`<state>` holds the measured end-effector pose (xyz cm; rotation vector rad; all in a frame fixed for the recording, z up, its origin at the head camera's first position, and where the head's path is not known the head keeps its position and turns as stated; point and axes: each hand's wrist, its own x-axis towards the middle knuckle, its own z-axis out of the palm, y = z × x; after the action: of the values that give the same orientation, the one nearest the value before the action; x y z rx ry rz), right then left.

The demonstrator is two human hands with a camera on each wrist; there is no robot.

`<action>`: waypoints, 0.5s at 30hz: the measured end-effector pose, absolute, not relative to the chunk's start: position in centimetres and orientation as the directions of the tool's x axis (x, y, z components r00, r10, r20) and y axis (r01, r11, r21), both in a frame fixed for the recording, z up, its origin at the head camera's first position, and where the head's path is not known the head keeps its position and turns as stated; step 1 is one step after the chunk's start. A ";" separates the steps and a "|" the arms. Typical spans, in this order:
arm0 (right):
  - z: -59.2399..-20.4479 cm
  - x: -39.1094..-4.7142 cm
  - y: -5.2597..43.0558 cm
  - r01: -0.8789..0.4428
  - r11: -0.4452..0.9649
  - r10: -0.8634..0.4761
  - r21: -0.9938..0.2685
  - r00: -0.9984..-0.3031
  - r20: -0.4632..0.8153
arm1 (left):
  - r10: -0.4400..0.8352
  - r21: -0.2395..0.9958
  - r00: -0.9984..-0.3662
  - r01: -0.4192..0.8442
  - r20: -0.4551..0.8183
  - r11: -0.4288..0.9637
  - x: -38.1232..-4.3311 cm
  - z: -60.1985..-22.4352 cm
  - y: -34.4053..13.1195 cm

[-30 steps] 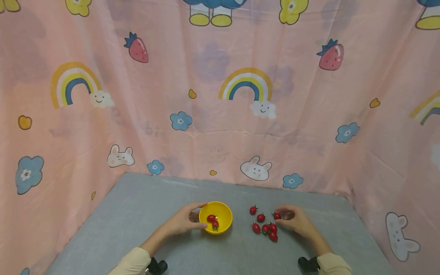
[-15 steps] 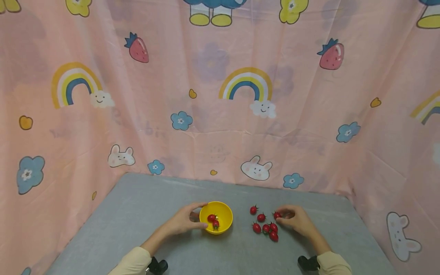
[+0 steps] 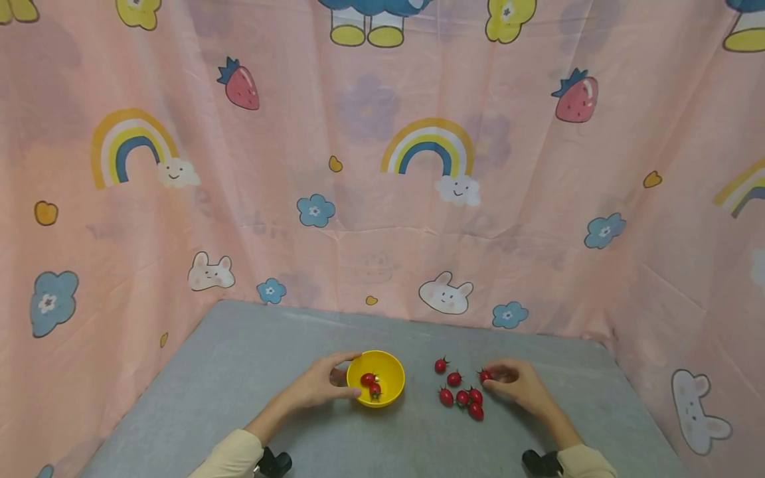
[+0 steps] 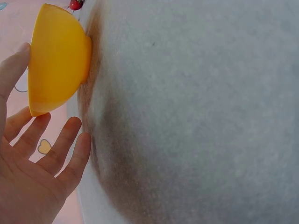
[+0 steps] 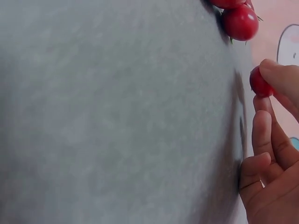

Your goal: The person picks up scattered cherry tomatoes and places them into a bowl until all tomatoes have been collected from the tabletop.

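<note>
A small yellow bowl (image 3: 391, 377) stands on the grey table, and two cherry tomatoes (image 3: 368, 380) with green stems lie inside it. My left hand (image 3: 315, 383) holds the bowl by its left side, thumb and fingertips at the rim; in the left wrist view the lower fingers spread below the bowl (image 4: 58, 60). My right hand (image 3: 524, 388) pinches one cherry tomato (image 5: 259, 82) between thumb and fingertips, at the right of a loose group of cherry tomatoes (image 3: 445, 396). Its remaining fingers are bent and hold nothing.
The grey tabletop (image 3: 287, 332) reaches back to a pink printed curtain (image 3: 370, 245), which also hangs along both sides. Black wrist mounts (image 3: 275, 463) sit at both cuffs, low over the table. Other loose tomatoes lie between bowl and right hand.
My right hand, with the pinched cherry tomato, has shifted slightly right, away from the group. The left hand and bowl have stayed in place.
</note>
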<state>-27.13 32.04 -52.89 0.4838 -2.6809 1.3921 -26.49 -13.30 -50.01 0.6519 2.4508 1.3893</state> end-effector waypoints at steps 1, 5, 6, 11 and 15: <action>-52.9 -27.0 32.1 -0.314 0.535 -0.236 -0.784 -0.947 0.217 | 0.495 0.858 -0.869 0.256 0.003 0.445 -26.5 -50.0 -13.3; -52.6 -26.4 32.4 -0.293 0.528 -0.214 -0.797 -0.954 0.208 | 0.493 0.859 -0.870 0.253 0.000 0.445 -26.4 -49.9 -13.2; -52.6 -26.2 32.4 -0.289 0.525 -0.209 -0.801 -0.956 0.208 | 0.492 0.859 -0.870 0.253 0.001 0.446 -26.4 -49.9 -13.2; -52.3 -25.7 32.8 -0.269 0.489 -0.203 -0.830 -0.960 0.191 | 0.496 0.856 -0.868 0.263 0.008 0.446 -26.4 -49.9 -13.2; -52.1 -25.3 33.0 -0.273 0.466 -0.199 -0.842 -0.959 0.201 | 0.499 0.851 -0.866 0.268 0.008 0.452 -26.4 -49.9 -13.2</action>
<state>-25.30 32.98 -52.08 0.4237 -2.6249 1.5284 -26.44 -13.20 -49.89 0.6639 2.4600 1.3762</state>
